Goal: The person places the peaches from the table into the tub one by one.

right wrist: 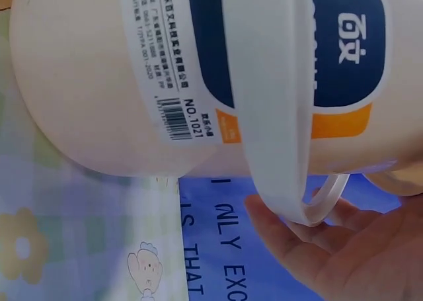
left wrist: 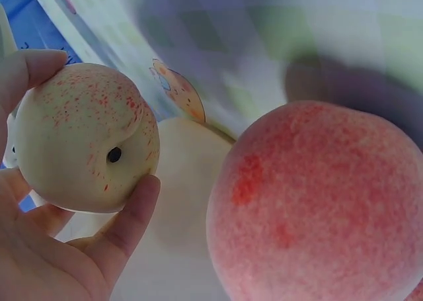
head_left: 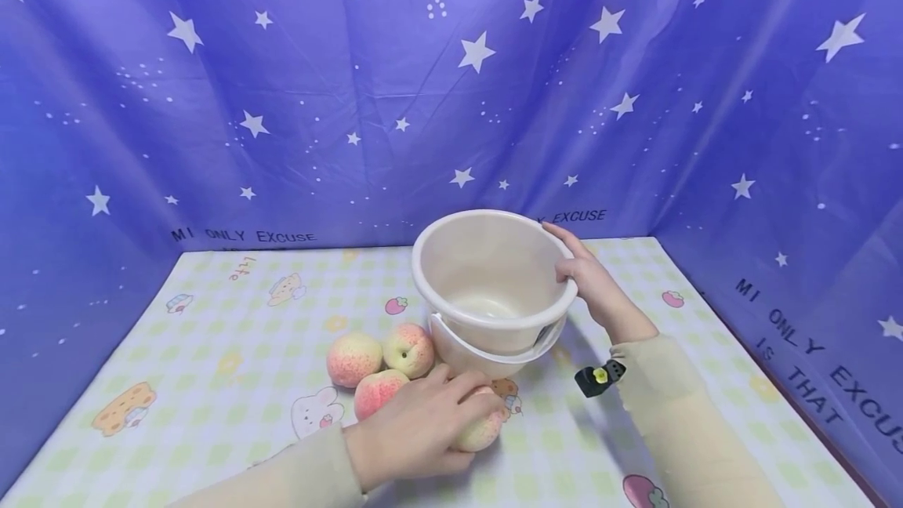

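My left hand (head_left: 423,422) grips a peach (head_left: 482,428) in front of the bucket. In the left wrist view, thumb and fingers wrap that pale, red-speckled peach (left wrist: 86,139), its dark stem hole showing. Three more peaches stand beside it: a yellow-pink one (head_left: 354,360), one with a stem hole (head_left: 408,350) and a redder one (head_left: 379,392), partly hidden by my left hand. A cream plastic bucket (head_left: 466,339) tilts slightly at centre right, its inside bare. My right hand (head_left: 600,288) holds its rim on the right, thumb over the edge.
A white bail handle (right wrist: 271,102) hangs across the bucket's labelled side (right wrist: 165,69). Under everything lies a checked tablecloth (head_left: 212,382) with cartoon prints. Blue star-patterned curtains (head_left: 317,100) close off the back and both sides.
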Tool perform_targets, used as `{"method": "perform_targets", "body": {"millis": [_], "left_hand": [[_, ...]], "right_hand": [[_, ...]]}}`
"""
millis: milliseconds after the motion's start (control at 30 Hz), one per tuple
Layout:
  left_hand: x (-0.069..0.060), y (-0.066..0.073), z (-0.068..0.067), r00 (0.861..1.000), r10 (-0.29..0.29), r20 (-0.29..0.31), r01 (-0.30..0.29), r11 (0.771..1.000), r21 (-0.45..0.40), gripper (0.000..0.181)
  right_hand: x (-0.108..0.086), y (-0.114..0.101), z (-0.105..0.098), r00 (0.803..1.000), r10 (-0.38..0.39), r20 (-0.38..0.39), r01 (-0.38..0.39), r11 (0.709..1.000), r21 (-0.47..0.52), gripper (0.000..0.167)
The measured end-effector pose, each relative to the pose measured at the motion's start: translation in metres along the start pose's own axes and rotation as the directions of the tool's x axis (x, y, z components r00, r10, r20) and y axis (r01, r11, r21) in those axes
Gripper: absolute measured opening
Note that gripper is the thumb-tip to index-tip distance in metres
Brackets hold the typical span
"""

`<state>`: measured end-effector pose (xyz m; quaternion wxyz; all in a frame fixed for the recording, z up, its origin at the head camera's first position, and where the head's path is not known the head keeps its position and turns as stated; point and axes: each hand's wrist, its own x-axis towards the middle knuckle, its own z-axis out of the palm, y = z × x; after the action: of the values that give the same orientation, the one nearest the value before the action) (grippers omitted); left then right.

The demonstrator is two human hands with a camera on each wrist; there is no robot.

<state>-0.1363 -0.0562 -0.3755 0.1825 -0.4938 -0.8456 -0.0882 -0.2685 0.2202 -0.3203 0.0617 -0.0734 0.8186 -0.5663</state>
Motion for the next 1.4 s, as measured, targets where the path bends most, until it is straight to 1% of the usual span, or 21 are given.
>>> {"method": "perform_targets", "body": {"millis": [167,433,533,633,733,833,1067,1200,1400], "left_hand": [[-0.001,0.000,-0.003,1.000,0.001,-0.005,-0.001,1.000,0.014,0.049],[0.001,0.000,-0.012,0.997,0.040,-0.067,-0.036,0.997,0.061,0.049],[0.002,0.000,-0.015,0.997,0.050,-0.065,-0.045,0.997,0.069,0.053],[0.003,0.000,-0.017,0.998,0.048,-0.051,-0.044,0.997,0.063,0.056],[0.004,0.001,-0.020,0.998,0.043,-0.034,-0.041,0.997,0.059,0.056],[0.006,0.001,-0.024,0.999,0.045,-0.030,-0.043,0.997,0.065,0.056],[0.010,0.001,-0.032,0.995,0.086,-0.050,-0.081,0.991,0.110,0.055],[0.011,0.001,-0.034,0.994,0.098,-0.052,-0.091,0.988,0.125,0.055],[0.013,0.000,-0.039,0.990,0.119,-0.075,-0.108,0.984,0.143,0.057]], "right_hand": [[0.001,-0.002,0.001,1.000,0.013,-0.001,-0.013,1.000,-0.014,0.095],[0.003,-0.004,0.000,1.000,0.029,0.000,-0.029,0.999,-0.026,0.097],[0.003,-0.004,0.000,0.999,0.034,0.006,-0.034,0.999,-0.018,0.098],[0.003,-0.004,0.000,0.999,0.040,0.010,-0.040,0.999,-0.016,0.098],[0.003,-0.003,0.000,0.999,0.045,0.016,-0.045,0.999,-0.017,0.098],[0.003,-0.003,0.000,0.998,0.051,0.022,-0.050,0.999,-0.018,0.099],[0.003,-0.003,0.000,0.998,0.054,0.021,-0.053,0.998,-0.014,0.099],[0.003,-0.004,0.000,0.998,0.058,0.021,-0.058,0.998,-0.015,0.099],[0.001,-0.007,0.000,0.998,0.062,0.018,-0.062,0.998,-0.024,0.100]]}}
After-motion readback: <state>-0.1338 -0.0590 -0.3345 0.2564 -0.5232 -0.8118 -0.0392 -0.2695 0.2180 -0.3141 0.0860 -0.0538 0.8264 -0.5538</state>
